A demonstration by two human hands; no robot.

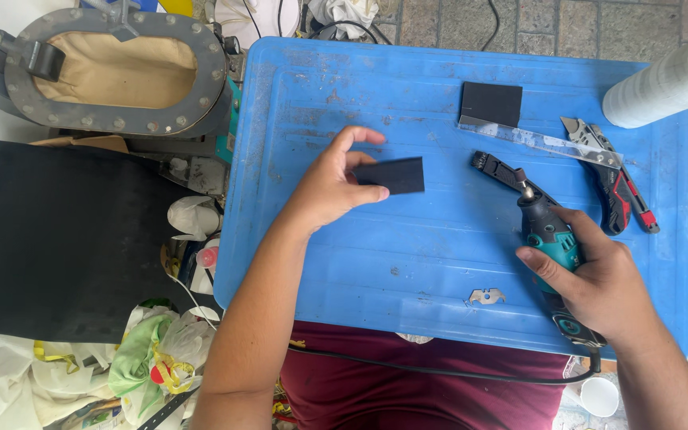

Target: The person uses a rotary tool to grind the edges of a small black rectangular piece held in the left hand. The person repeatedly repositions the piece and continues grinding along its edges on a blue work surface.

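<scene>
Black rubber piece (392, 175) pinched at its near end between thumb and fingers of the left hand (330, 185), held just over the blue desk (376, 263). Right hand (599, 283) wrapped tight round a teal rotary tool (549, 239), tip aimed toward the piece. Likely risks: spinning bit skating off soft rubber toward left fingertips; trailing cord (439, 370) snagging across the lap; loose blade (486, 296) lying just left of the right hand, easily brushed.
</scene>
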